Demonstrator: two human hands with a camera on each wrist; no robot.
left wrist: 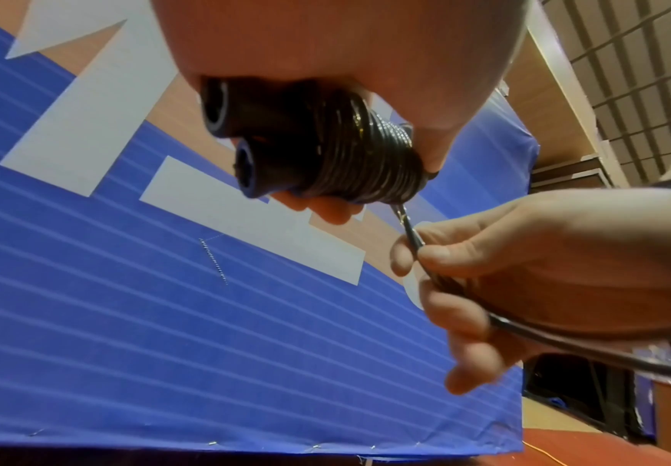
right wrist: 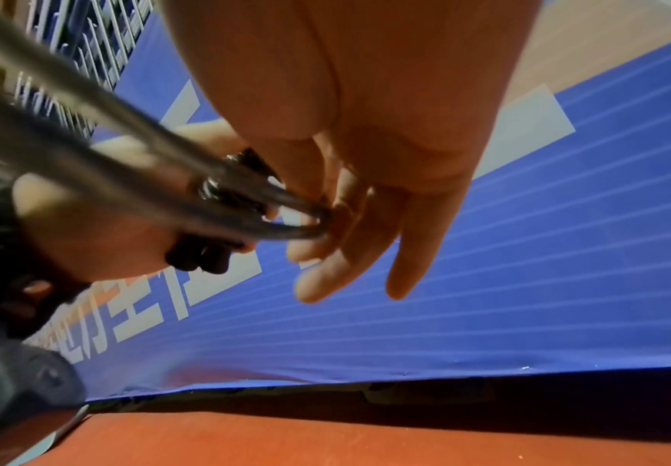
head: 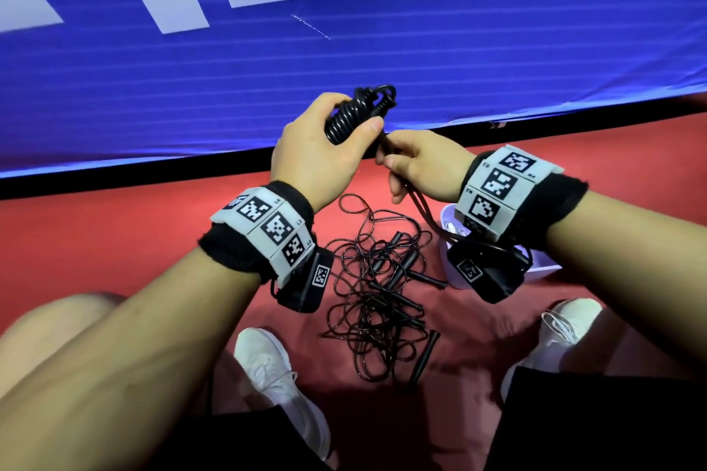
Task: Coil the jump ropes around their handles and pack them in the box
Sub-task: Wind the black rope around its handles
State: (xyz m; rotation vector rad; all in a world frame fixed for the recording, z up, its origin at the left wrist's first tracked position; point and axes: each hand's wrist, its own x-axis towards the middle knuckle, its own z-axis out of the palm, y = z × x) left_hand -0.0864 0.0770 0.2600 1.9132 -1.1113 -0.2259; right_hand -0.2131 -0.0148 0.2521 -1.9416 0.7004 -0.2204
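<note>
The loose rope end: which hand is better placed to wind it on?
Probably the right hand: it already pinches the loose rope, while the left hand grips the coiled handles.

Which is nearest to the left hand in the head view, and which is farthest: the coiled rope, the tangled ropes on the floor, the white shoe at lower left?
1. Coiled rope: gripped in the left hand itself.
2. Tangled ropes: on the red floor, below both hands.
3. White shoe: lowest in the picture, beside the left knee.
</note>
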